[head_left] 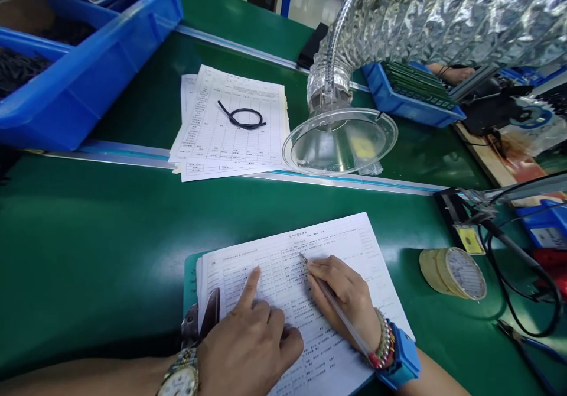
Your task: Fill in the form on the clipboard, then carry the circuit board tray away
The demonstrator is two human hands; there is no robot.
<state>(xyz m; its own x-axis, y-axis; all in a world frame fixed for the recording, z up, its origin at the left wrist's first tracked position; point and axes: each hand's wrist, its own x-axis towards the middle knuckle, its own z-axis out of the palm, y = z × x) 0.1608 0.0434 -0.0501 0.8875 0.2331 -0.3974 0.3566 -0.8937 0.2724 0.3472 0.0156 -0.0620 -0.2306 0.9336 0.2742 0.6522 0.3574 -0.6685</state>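
A stack of printed sheets [336, 239] lies on a teal clipboard [189, 278], its metal clip [190, 325] at the left side. My left hand [248, 343] rests over the sheets with its index finger stretched out to a printed line. Its other fingers curl loosely, and I see nothing held in it. In my right hand [345, 295] is a clear pen [339, 310], gripped between thumb and fingers. The pen's tip meets the top sheet or hovers just above it; I cannot tell which.
Foil ducting ends in a clear funnel hood [341, 142] above the bench. More papers [239, 130] lie beyond, with a black cable [245, 118] on top. Blue bins [110, 71] stand left. At right are a round tin [452, 272], pliers [522, 343] and a tray of circuit boards [416, 109].
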